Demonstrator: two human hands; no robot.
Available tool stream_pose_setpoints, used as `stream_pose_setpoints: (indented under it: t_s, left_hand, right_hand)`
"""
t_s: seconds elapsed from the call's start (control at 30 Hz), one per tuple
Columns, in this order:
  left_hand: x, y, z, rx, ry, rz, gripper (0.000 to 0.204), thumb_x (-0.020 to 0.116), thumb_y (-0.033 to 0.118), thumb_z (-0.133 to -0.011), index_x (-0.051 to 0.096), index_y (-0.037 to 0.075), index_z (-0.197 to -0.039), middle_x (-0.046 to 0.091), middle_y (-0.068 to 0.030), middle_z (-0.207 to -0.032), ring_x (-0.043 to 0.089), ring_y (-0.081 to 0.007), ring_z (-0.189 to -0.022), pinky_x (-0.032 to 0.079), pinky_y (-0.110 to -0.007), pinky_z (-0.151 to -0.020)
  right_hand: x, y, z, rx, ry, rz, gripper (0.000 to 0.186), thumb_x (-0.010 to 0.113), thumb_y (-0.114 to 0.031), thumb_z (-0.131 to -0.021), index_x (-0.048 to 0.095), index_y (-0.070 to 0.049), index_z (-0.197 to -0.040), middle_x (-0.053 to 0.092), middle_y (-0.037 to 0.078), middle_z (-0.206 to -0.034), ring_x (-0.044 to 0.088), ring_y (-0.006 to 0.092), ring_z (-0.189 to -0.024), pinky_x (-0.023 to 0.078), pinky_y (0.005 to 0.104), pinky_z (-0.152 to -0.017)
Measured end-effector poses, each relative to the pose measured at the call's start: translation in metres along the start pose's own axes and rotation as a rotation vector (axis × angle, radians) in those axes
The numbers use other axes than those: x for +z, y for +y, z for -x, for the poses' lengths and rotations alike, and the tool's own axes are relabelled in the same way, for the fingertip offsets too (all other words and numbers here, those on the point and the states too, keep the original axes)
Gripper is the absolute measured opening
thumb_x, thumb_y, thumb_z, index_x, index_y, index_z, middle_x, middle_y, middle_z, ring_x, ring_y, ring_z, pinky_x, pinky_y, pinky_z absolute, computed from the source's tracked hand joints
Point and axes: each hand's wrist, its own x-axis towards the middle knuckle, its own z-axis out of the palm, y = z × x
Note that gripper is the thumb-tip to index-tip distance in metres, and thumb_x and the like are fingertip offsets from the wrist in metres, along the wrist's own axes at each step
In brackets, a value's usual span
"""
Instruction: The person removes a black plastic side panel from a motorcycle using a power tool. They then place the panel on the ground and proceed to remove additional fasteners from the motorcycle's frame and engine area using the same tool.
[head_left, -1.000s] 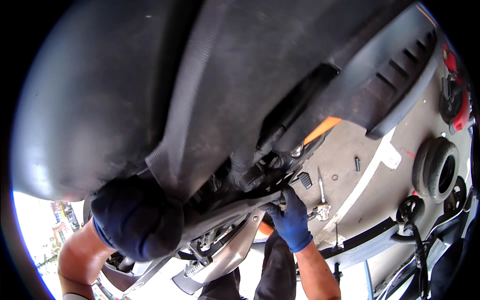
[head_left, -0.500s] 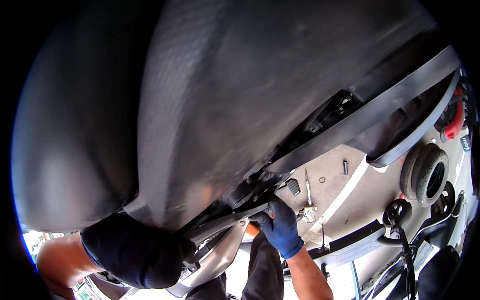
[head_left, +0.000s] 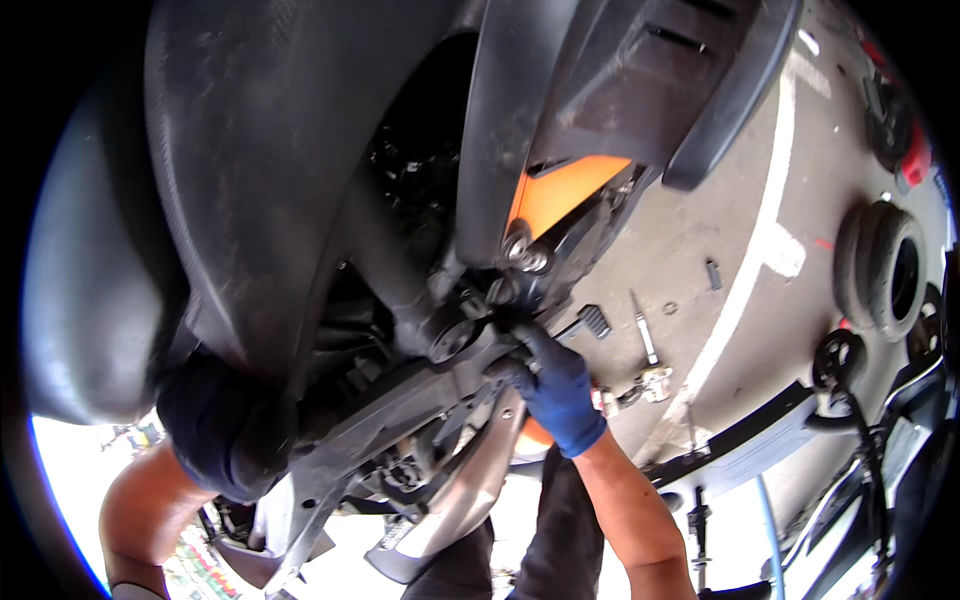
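Observation:
A motorcycle fills most of the view, with a large black seat-like piece [head_left: 260, 190] textured along its edge. My left hand [head_left: 225, 425], in a dark glove, is closed at that piece's lower edge; its fingertips are hidden. In a blue glove, my right hand [head_left: 558, 390] is closed around the dark metal frame [head_left: 400, 395], close to a round pivot [head_left: 450, 335]. Its thumb and forefinger curl in, their tips partly covered. Just past it sticks out a black foot pedal [head_left: 594, 321]. Below lies a silver-brown cover [head_left: 465, 490].
An orange panel [head_left: 570, 190] shows between black bodywork. On the grey floor lie a metal tool with a long thin shaft [head_left: 648, 345] and a small black cylinder [head_left: 713, 275]. Tyres [head_left: 900, 275] stand at the right, beside another vehicle's black parts [head_left: 870, 440].
The view has shifted: the black seat-like piece sits further left, exposing the inner frame and orange panel. My left hand appears slightly higher and further left; my right hand stays at the frame.

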Motion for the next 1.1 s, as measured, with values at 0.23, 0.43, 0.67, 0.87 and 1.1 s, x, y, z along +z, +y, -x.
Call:
stream_pose_setpoints:
  t_s: [0.23, 0.43, 0.67, 0.87, 1.1]
  left_hand:
    - [0.000, 0.004, 0.001, 0.029, -0.044, -0.003, 0.008, 0.069, 0.012, -0.078, 0.062, 0.007, -0.079, 0.060, -0.0067, -0.072, 0.059, -0.0207, -0.062, 0.046, -0.031, -0.055]
    - [0.002, 0.009, -0.006, 0.048, -0.062, -0.011, 0.007, 0.068, 0.011, -0.079, 0.063, 0.006, -0.080, 0.063, -0.0088, -0.075, 0.061, -0.0235, -0.066, 0.048, -0.033, -0.059]
    - [-0.035, 0.080, 0.071, -0.485, -0.220, 0.512, 0.010, 0.059, 0.007, -0.088, 0.066, 0.001, -0.084, 0.065, -0.0113, -0.084, 0.063, -0.0221, -0.071, 0.049, -0.032, -0.065]
    - [0.028, 0.286, 0.054, -1.943, -0.720, 2.160, 0.021, 0.071, 0.015, -0.085, 0.061, -0.001, -0.095, 0.061, -0.0131, -0.098, 0.064, -0.0227, -0.087, 0.054, -0.034, -0.075]
    - [0.085, 0.313, 0.065, -1.370, -1.457, 1.793, 0.017, 0.062, 0.009, -0.091, 0.066, -0.006, -0.098, 0.065, -0.0163, -0.105, 0.064, -0.0241, -0.100, 0.054, -0.034, -0.084]
  right_hand:
    - [0.024, 0.003, 0.015, 0.212, 0.293, -0.179, 0.033, 0.075, -0.023, -0.083, 0.053, -0.004, -0.099, 0.063, 0.004, -0.075, 0.059, 0.0102, -0.066, 0.048, 0.0255, -0.060]
    - [0.030, -0.006, 0.014, 0.083, 0.373, -0.128, 0.023, 0.066, -0.024, -0.091, 0.056, -0.004, -0.088, 0.056, 0.001, -0.071, 0.054, 0.0086, -0.065, 0.044, 0.0278, -0.059]
    - [-0.023, 0.101, 0.127, 0.089, 0.245, -0.823, 0.027, 0.053, -0.023, -0.098, 0.058, -0.003, -0.115, 0.064, 0.007, -0.099, 0.065, 0.0143, -0.085, 0.052, 0.0275, -0.072]
    - [-0.127, 0.355, 0.302, 1.204, 0.880, -0.321, 0.020, 0.063, -0.028, -0.091, 0.060, -0.008, -0.094, 0.054, 0.000, -0.075, 0.051, 0.0097, -0.063, 0.046, 0.0237, -0.059]
    - [-0.115, 0.411, 0.282, 0.755, 0.982, -0.984, 0.018, 0.068, -0.026, -0.087, 0.060, -0.014, -0.098, 0.056, -0.003, -0.076, 0.056, 0.0129, -0.066, 0.050, 0.0347, -0.063]
